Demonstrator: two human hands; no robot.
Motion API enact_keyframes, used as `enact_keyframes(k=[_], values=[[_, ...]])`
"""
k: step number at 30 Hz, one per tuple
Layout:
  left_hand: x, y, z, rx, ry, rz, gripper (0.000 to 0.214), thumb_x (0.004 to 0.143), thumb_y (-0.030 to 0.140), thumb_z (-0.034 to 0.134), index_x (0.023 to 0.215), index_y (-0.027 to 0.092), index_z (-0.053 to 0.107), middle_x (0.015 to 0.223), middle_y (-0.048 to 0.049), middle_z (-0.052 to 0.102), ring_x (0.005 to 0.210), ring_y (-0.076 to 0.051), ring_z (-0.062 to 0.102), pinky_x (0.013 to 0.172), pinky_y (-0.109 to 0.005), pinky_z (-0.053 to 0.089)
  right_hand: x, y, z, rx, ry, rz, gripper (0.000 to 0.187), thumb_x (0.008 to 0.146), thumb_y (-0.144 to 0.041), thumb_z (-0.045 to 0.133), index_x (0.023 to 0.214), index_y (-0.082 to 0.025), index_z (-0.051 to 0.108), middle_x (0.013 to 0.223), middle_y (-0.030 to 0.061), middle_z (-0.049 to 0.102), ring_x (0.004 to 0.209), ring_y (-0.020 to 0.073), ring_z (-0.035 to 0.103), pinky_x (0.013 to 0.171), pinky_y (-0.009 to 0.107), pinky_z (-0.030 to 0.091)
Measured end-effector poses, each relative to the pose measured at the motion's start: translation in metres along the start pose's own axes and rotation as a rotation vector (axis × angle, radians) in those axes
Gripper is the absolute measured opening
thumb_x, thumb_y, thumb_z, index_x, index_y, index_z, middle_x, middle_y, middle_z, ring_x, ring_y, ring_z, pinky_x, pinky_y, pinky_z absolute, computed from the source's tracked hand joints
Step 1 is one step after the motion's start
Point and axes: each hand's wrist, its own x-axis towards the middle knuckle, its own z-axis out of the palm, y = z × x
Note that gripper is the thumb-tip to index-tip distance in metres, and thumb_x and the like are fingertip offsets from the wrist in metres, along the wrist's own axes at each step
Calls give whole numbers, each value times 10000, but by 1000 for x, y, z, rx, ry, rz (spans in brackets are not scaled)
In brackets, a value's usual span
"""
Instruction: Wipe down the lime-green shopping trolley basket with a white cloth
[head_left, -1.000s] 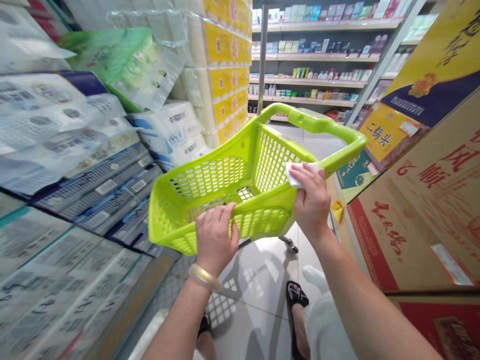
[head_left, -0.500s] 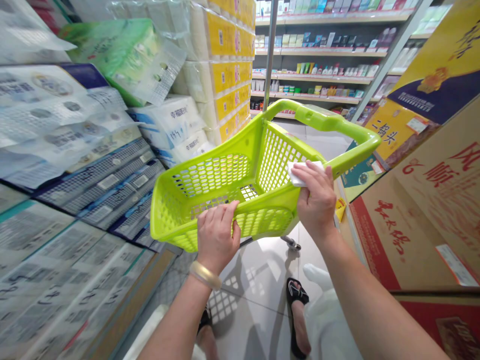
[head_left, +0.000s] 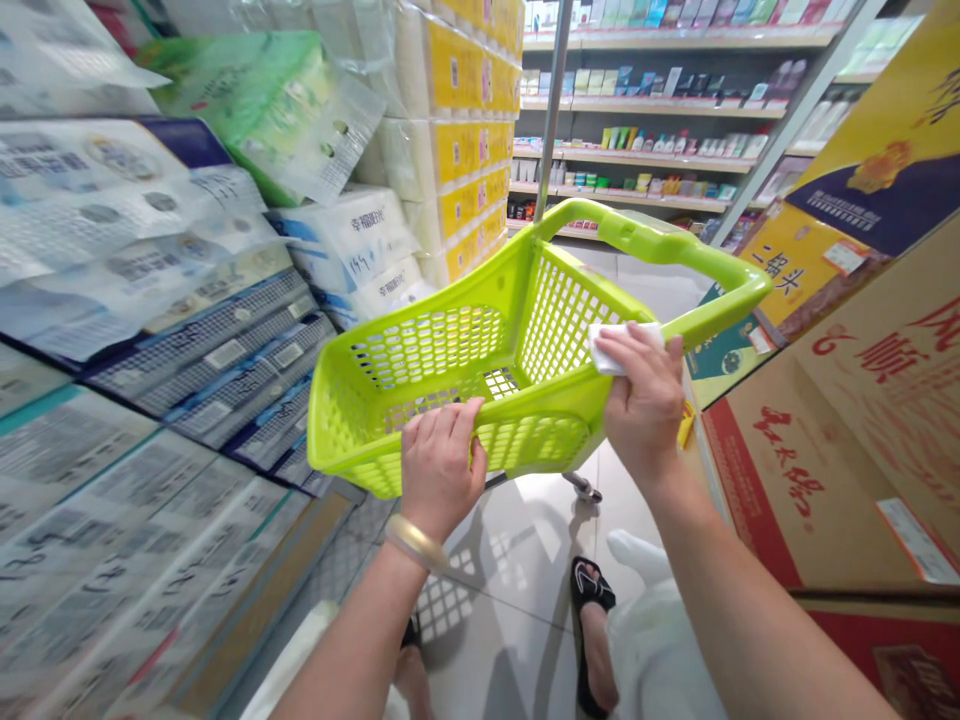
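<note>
A bright green plastic shopping cart (head_left: 420,345) with a perforated basket stands in front of me, tilted across the view. Over its near rim, left of the middle, my left hand (head_left: 442,465) is closed, with the fingers curled inside and the thumb outside. A gold bangle circles that wrist. My right hand (head_left: 645,400) presses a folded white tissue (head_left: 611,345) against the rim's corner, just below where the green handle (head_left: 720,280) joins. The fingertips lie on top of the tissue. Inside the basket only the perforated floor and walls show.
Stacked tissue packs (head_left: 150,200) line the left side, beside tall yellow-and-white paper bundles (head_left: 465,150). Cardboard cartons (head_left: 825,470) rise close on the right. Behind the cart are shelves (head_left: 652,100) of bottles and boxes. A metal pole (head_left: 553,110) stands behind the basket.
The cart and both hands appear slightly further right in the view, along with the surroundings. Both hands keep the same hold, the right one still on the tissue at the rim corner.
</note>
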Motion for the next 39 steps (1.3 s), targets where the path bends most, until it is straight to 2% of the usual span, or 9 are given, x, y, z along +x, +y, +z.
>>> enact_keyframes(k=[3,7,10,17,24,26,30,33,39], values=[[-1,1,1,3,11,0,424,831,167,531,1255,171,557,1076,-79,682,1005,-254,582,908,-400,358,-2,-3,2,-2,13,5,393,889,-50,404,1071,-227,705,1136,41,736,1248,219,583,1202,523,228],[-1,1,2,1,5,-19,417,833,184,530,1248,171,564,1080,-93,686,1012,-266,587,904,-410,364,-24,-41,22,127,-236,-168,377,918,-56,407,1082,-235,696,1152,15,735,1210,164,608,1193,391,292],[0,0,1,-2,-6,-18,423,832,186,531,1253,174,563,1088,-98,686,1012,-270,588,901,-413,367,-27,-46,23,137,-301,-198,391,930,-55,396,1114,-241,686,1182,8,724,1219,155,603,1212,382,255],[-1,4,1,-6,-9,-21,437,832,174,526,1269,180,557,1083,-89,684,1013,-260,586,910,-405,362,-2,2,1,-53,45,55,414,913,-90,407,1195,-253,663,1197,50,707,1278,255,557,1211,603,89],[0,3,1,3,-4,-19,412,829,188,532,1239,166,564,1078,-88,685,1015,-265,577,903,-404,358,-31,-49,28,122,-305,-231,386,928,-54,417,1157,-240,665,1199,7,717,1218,153,597,1236,379,180],[0,2,1,5,-3,-13,415,829,184,534,1243,169,560,1077,-83,685,1015,-263,577,907,-402,355,-27,-40,24,95,-271,-217,386,929,-54,417,1158,-241,666,1199,8,717,1229,162,591,1245,410,144],[0,2,1,-1,-5,-8,430,827,174,532,1256,180,552,1079,-79,684,1014,-258,581,910,-397,352,-7,0,4,-52,-30,-28,402,912,-71,416,1152,-259,679,1275,38,671,1334,249,503,1213,590,122],[0,3,0,-6,-6,-10,429,825,171,530,1253,181,552,1079,-82,684,1011,-257,584,908,-395,353,-6,4,3,-73,32,18,404,899,-72,420,1133,-258,691,1274,50,665,1381,276,446,1199,635,102],[0,2,2,-8,-3,-25,420,820,178,535,1240,179,561,1077,-92,688,1016,-269,585,906,-406,357,-31,-45,26,91,-302,-190,415,907,-51,423,1159,-262,677,1208,19,705,1304,176,533,1250,434,159]])
